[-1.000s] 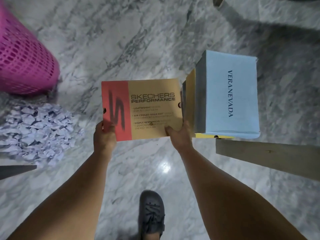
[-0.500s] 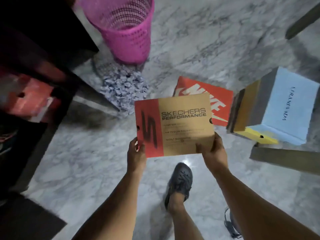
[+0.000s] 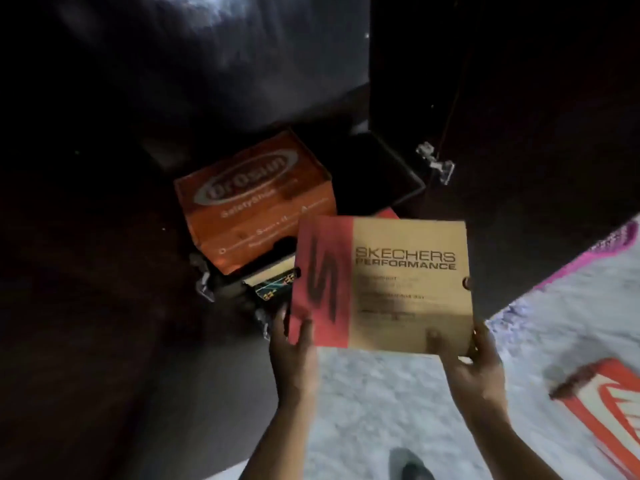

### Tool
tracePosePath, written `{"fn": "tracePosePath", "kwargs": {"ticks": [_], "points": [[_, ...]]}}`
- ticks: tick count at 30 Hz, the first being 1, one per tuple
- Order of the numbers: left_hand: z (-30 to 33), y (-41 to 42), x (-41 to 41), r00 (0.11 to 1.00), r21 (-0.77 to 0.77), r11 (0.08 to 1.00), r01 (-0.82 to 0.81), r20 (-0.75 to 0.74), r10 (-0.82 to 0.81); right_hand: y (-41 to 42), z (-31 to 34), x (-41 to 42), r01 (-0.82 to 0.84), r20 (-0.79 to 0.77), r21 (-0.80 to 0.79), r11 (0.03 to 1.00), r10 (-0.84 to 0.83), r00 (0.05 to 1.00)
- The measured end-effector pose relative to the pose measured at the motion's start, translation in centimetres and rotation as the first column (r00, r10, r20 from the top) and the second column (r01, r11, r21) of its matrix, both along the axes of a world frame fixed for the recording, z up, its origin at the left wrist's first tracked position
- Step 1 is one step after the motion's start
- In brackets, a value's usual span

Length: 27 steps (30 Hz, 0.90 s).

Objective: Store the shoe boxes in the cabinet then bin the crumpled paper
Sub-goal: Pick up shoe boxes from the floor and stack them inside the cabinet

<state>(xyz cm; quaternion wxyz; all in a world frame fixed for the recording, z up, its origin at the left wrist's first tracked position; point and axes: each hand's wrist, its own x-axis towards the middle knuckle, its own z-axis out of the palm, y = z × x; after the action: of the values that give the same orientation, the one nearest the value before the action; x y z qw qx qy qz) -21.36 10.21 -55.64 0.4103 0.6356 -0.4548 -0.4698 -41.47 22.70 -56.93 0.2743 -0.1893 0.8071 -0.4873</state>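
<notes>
Cabinet [image 3: 398, 174] stood open, interior very dark. Inside it sat an orange shoe box [image 3: 256, 199], lid up, with an oval logo and the words "Safety Shoe" partly legible. Under and in front of the orange box lay at least one more box [image 3: 273, 285], of which only a small patterned end showed. A red corner [image 3: 386, 213] of something peeked out just behind the held box; could not tell what it belonged to.

Skechers box [image 3: 381, 285], tan with a red band and a black S, was held level in the air at the cabinet mouth, in front of and partly overlapping the orange box. Left hand [image 3: 294, 348] gripped its near left corner, thumb on the lid. Right hand [image 3: 474, 362] gripped the near right corner, thumb likewise on top, fingers wrapped beneath and out of sight.

Floor [image 3: 398, 403] was pale grey-veined marble. A red and white shoe box [image 3: 609, 403] lay on it at far right, cut off by the frame edge. A strip of pink basket [image 3: 602, 247] showed at right, blurred. A pale crumpled mass [image 3: 512, 313], likely the paper, lay just below it, too smeared to confirm. A dark shoe [image 3: 410, 464] showed at the bottom edge.

Metal hinges [image 3: 434, 162] glinted on the open door. Upper cabinet shelves and their contents were lost in shadow.
</notes>
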Motion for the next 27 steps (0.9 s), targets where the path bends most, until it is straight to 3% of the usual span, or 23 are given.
{"fn": "tracePosePath", "kwargs": {"ticks": [6, 10, 13, 17, 21, 25, 27], "points": [[7.2, -11.1, 2.6, 0.94, -0.199, 0.929, -0.313, -0.203, 0.273, -17.3, 8.5, 0.0, -0.2, -0.056, -0.226, 0.954, 0.192, 0.98], [7.4, -16.6, 3.2, 0.882, -0.155, 0.887, -0.435, -0.27, 0.386, -26.6, 9.6, 0.7, -0.383, -0.162, -0.211, 0.899, 0.354, 0.921], [7.0, -19.7, 3.1, 0.887, -0.159, 0.882, -0.444, -0.215, 0.408, -31.6, 8.7, 1.4, -0.481, -0.128, -0.183, 0.858, 0.464, 0.877], [5.9, -23.0, 3.3, 0.877, -0.175, 0.86, -0.479, -0.146, 0.458, -36.1, 8.0, 1.4, -0.521, 0.0, -0.174, 0.836, 0.529, 0.849], [6.1, -24.8, 3.7, 0.79, -0.044, 0.797, -0.602, -0.183, 0.586, -38.9, 8.3, 2.2, -0.535, 0.09, -0.2, 0.821, 0.56, 0.824], [6.3, -24.7, 3.5, 0.689, 0.102, 0.714, -0.693, -0.198, 0.697, -39.4, 8.0, 3.3, -0.553, 0.094, -0.16, 0.818, 0.57, 0.816], [5.7, -23.3, 2.7, 0.696, 0.091, 0.708, -0.701, -0.132, 0.706, -37.5, 7.3, 2.8, -0.548, 0.071, -0.134, 0.826, 0.56, 0.826]]}}
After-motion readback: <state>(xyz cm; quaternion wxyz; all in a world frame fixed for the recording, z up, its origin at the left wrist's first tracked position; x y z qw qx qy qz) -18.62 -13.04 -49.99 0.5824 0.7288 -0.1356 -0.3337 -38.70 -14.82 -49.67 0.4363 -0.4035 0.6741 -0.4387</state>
